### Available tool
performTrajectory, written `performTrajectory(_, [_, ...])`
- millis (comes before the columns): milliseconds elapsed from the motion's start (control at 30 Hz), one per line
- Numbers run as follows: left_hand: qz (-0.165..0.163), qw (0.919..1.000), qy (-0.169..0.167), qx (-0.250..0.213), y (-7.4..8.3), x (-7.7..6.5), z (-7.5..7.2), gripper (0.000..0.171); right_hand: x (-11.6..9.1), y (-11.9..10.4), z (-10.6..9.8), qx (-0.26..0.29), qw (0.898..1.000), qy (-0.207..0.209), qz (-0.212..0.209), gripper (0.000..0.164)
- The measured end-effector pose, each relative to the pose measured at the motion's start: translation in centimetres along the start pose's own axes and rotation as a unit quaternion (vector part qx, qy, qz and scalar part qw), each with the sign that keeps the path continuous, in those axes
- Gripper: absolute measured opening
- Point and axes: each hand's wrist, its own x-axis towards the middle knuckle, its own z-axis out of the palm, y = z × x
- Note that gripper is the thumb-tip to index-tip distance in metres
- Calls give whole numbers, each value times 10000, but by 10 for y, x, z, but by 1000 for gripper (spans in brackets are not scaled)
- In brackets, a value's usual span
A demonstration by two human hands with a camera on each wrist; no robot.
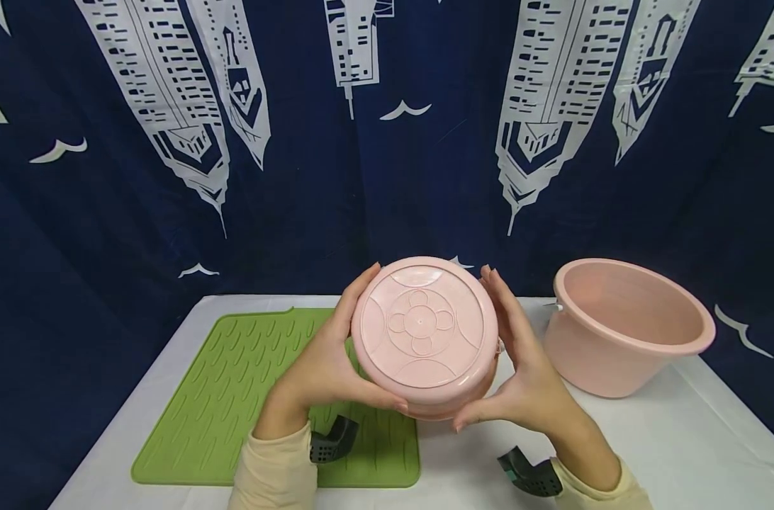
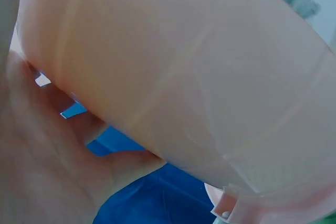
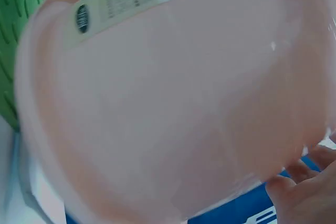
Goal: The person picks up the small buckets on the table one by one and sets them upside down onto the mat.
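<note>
Both hands hold a pink plastic bucket point(image 1: 421, 322) above the front of the table, its round flower-embossed bottom facing the head camera. My left hand point(image 1: 323, 361) grips its left side, thumb low and fingers along the wall. On the opposite side my right hand point(image 1: 530, 382) grips it in the same way. In the left wrist view the bucket's smooth wall point(image 2: 157, 66) fills most of the picture, with a lug near the rim. A paper label point(image 3: 118, 6) is stuck on the wall in the right wrist view, close to the flared rim.
A larger-looking pink bucket point(image 1: 617, 368) stands upright at the right of the white table point(image 1: 699, 439). On the left lies a ribbed green mat point(image 1: 215, 404). Behind the table hangs a dark blue curtain point(image 1: 374, 191) with white building prints.
</note>
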Motion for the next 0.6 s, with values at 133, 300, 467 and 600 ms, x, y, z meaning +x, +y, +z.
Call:
performTrajectory(133, [-42, 9998, -211, -15, 4, 1, 3, 150, 0, -4, 1, 42, 10000, -9, -45, 155])
performTrajectory(300, [-175, 9995, -254, -57, 6, -1, 4, 148, 0, -8, 3, -160, 9996, 86, 227, 153])
performTrajectory(467, [-118, 9992, -336, -171, 6, -1, 2, 148, 0, -9, 5, -300, 9989, 147, 319, 151])
performTrajectory(600, [-35, 9988, -402, -271, 7, 1, 3, 153, 0, -10, 5, -373, 9987, 157, 309, 151])
